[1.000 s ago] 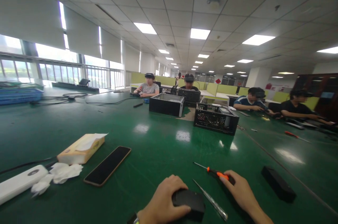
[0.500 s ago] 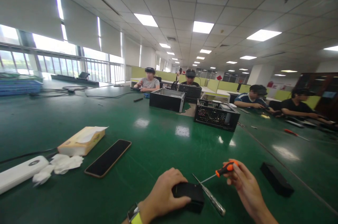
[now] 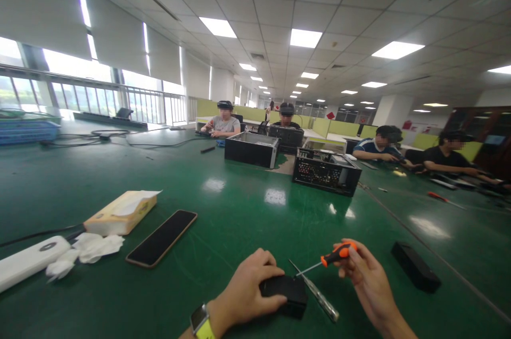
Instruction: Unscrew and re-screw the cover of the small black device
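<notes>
Left hand (image 3: pixel 251 291) is clasped around a black block (image 3: pixel 289 296), seen in the head view toward the near edge of the green bench (image 3: pixel 223 211); by the right hand (image 3: pixel 369 280) an orange-and-black screwdriver (image 3: pixel 337 254) is gripped, its tip placed at the block's far right corner; beside the block, a clear-handled screwdriver (image 3: pixel 324 302) is overlapped by that shaft.
</notes>
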A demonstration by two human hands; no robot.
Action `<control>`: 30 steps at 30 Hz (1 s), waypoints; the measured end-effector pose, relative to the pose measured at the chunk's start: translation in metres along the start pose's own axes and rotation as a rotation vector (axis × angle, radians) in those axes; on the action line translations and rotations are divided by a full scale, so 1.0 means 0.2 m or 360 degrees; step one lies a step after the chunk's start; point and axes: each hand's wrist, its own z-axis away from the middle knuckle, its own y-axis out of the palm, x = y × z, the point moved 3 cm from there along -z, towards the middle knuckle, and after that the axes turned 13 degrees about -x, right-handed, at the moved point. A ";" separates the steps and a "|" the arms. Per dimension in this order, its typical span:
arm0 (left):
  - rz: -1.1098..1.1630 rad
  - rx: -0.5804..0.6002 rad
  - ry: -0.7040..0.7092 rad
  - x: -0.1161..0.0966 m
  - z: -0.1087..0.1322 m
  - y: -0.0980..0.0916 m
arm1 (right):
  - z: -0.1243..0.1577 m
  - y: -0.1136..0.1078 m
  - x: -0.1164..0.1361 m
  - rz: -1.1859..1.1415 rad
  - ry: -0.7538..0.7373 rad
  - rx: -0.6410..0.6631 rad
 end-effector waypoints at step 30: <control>-0.0158 -0.0045 -0.0098 0.04 0.00 -0.01 | 0.05 0.52 0.44 0.1453 -0.1037 0.0594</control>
